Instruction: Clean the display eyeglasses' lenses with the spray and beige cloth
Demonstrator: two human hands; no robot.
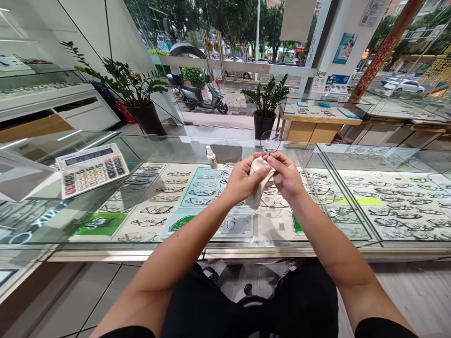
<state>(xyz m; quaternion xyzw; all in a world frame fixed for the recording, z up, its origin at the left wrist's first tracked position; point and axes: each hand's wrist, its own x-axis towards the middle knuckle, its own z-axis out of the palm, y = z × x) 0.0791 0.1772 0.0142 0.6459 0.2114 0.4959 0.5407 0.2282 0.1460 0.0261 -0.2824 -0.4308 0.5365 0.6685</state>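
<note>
Both of my hands meet above the glass display counter (225, 249). My left hand (243, 180) is closed on a pale cleaning cloth (256, 197), whose loose end hangs below the fingers. With pinched fingers, my right hand (287, 176) holds a pair of thin-rimmed eyeglasses (270, 142). One round lens rises above the fingertips; the rest of the frame is hidden by the hands and cloth. A small white spray bottle (212, 157) stands upright on the counter, to the left of and beyond my hands.
A large calculator (92, 170) lies on the counter at left. Rows of eyeglasses (158, 210) rest inside the case under the glass. Potted plants (265, 105) stand beyond the counter, before a glass front. Another display table (319, 122) is behind at right.
</note>
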